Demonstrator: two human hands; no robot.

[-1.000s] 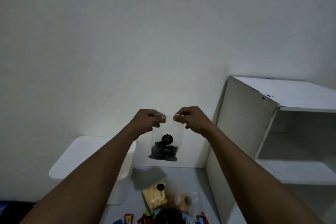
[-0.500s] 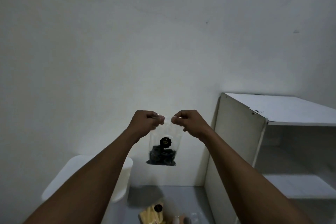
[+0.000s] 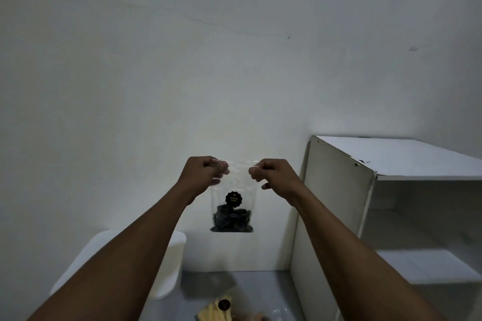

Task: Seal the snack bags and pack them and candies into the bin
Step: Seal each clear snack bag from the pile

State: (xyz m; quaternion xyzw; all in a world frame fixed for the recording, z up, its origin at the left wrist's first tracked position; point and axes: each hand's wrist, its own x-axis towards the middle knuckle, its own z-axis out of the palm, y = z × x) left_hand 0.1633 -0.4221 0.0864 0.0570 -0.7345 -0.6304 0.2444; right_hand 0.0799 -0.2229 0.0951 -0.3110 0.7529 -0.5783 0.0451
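**Snack bag held up by its top edge in both hands, centre of the frame**

Hidden parts: the white bin (image 3: 173, 260) at lower left is mostly covered by the left forearm. A second bag (image 3: 214, 313) of pale yellow sticks is cut off by the bottom edge, and what lies just right of it is too dim to name. Whether the top strip of the held bag is closed cannot be told, since the clear film there is faint against the wall (image 3: 182, 60).

The snack bag (image 3: 233, 210) is clear plastic and hangs upright in the air in front of the wall, above the grey surface (image 3: 263, 284). It is left of the white shelf unit (image 3: 336, 216). Dark round pieces fill its bottom, and a black scalloped sticker (image 3: 233, 199) sits above them. The left hand (image 3: 206, 173) pinches the upper left corner and the right hand (image 3: 272, 176) pinches the upper right corner, with the other fingers curled.

Against half a second ago, the gap between the two pinches is slightly wider. A second ago coloured wrappers showed along the bottom edge; they are now out of frame.
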